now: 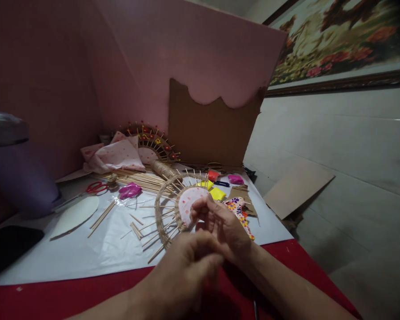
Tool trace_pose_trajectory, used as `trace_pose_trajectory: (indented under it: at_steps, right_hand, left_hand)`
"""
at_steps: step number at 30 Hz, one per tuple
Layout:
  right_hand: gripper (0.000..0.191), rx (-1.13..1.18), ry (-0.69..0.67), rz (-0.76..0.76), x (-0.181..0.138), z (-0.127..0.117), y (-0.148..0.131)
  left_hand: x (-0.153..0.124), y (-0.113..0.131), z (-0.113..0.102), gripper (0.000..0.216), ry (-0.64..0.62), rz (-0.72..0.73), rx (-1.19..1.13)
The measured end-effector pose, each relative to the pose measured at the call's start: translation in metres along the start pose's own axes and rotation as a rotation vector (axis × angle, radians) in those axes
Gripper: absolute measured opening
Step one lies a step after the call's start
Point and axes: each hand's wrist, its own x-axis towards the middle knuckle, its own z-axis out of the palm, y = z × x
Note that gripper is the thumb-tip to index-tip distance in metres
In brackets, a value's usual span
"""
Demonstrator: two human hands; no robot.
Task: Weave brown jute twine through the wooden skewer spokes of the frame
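My right hand point(220, 222) grips the near edge of a round craft piece point(173, 204): a pink spotted disc ringed with jute twine and wooden sticks that radiate outward. It stands tilted on the white sheet point(96, 249). My left hand point(183, 271) is curled just below and in front of the right hand, fingers bent inward. What its fingers hold is hidden. Loose wooden sticks point(136, 229) lie to the left of the piece.
A finished stick-and-bead fan point(153, 142) and pink spotted cloth point(115, 155) sit at the back. Red-handled scissors point(93, 189), a twine spool point(162, 169), clay lumps in pink point(130, 190), yellow point(217, 194) and red, a white oval cutout point(75, 215), a cardboard panel point(210, 129).
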Motion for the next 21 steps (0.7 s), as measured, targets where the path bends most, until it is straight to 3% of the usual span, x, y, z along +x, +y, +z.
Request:
trace_pose_trajectory:
  at_steps: [2,4,9,16,18,21]
  right_hand:
    - [0.036,-0.061,-0.012,-0.005,-0.002,0.002,0.002]
    - [0.038,-0.148,-0.065,0.012,-0.004,0.003,0.004]
    - [0.039,-0.303,-0.11,-0.058,-0.003,-0.001,0.008]
    - [0.038,-0.273,-0.082,-0.085,-0.002,-0.001,0.012]
    - [0.039,-0.191,-0.052,-0.077,-0.001,0.0,0.01]
    - [0.043,-0.054,-0.041,0.005,0.0,0.001,0.004]
  left_hand:
    - [0.005,-0.001,-0.003,0.02,0.126,-0.013,-0.1]
    - [0.009,-0.003,-0.007,0.026,0.165,0.023,-0.142]
    - [0.008,-0.002,-0.01,0.032,0.15,0.097,-0.201]
    - [0.006,-0.005,-0.01,0.033,0.194,0.133,-0.115]
    - [0.003,-0.001,-0.008,0.032,0.117,0.088,-0.075]
    - [-0.004,0.012,-0.005,0.031,-0.155,0.053,0.069]
